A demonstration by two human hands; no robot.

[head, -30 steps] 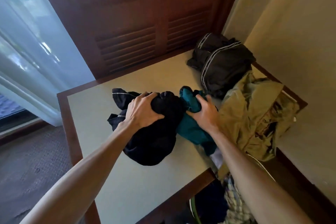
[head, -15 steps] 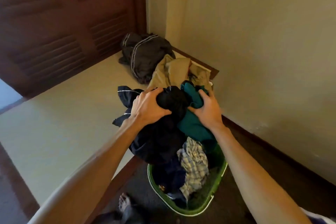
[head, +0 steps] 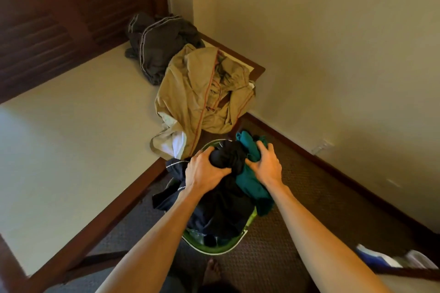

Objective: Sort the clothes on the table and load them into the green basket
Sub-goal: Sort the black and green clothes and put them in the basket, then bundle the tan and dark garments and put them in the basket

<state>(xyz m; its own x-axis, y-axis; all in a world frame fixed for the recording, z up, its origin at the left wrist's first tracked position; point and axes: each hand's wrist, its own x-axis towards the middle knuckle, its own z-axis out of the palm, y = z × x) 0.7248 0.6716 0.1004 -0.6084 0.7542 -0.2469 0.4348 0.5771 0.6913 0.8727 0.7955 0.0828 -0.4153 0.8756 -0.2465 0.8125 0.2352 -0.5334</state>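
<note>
My left hand [head: 205,170] grips a bundle of black clothing [head: 226,197], and my right hand [head: 264,166] grips a teal garment [head: 252,188] beside it. Both bundles hang right over the green basket [head: 214,248], which stands on the carpet by the table's edge; the clothes hide most of it. A tan garment [head: 197,97] with red piping lies on the table [head: 71,138] at its right edge, partly draped over it. Behind it, in the far corner, sits a dark grey garment with white stripes [head: 159,43].
A dark louvred wooden door [head: 59,19] stands behind the table, and a cream wall [head: 333,43] closes the right side. My bare foot [head: 212,271] is on the brown carpet just below the basket. Something blue and white [head: 392,259] lies at the lower right.
Both hands have carried the black and teal clothes off the table, to the right and down, over the green basket. The view has turned right with them.
</note>
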